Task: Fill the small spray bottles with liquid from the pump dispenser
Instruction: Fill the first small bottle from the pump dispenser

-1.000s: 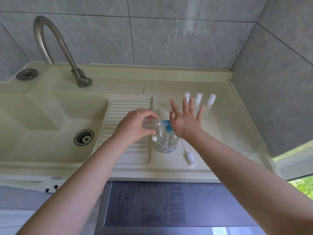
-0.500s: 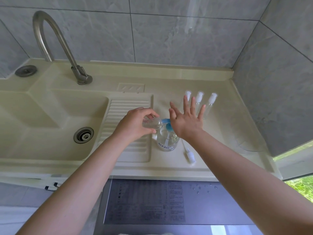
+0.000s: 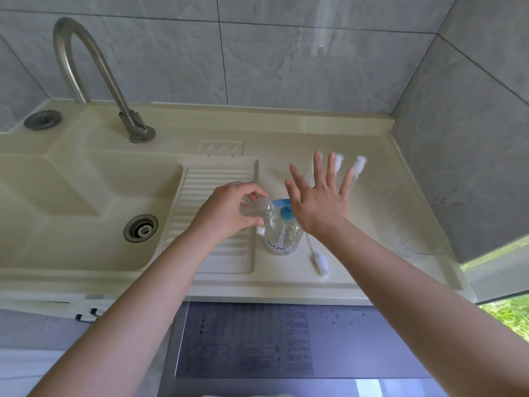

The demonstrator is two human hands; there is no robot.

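Hardly anything is moving since a second ago: right hand (image 3: 317, 202) is still pressing flat, fingers splayed, on the pump dispenser (image 3: 283, 227) standing on the bench (image 3: 286, 282), left hand (image 3: 229, 210) gripping a small spray bottle (image 3: 256, 209) tipped at the blue spout (filling is continuing). Capped bottles (image 3: 359, 167) are waiting behind.

Blue print on the pump dispenser (image 3: 282, 239) label is unreadable.

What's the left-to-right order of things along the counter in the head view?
Drain → left hand holding small bottle → pump dispenser → right hand → loose spray head → capped bottle.
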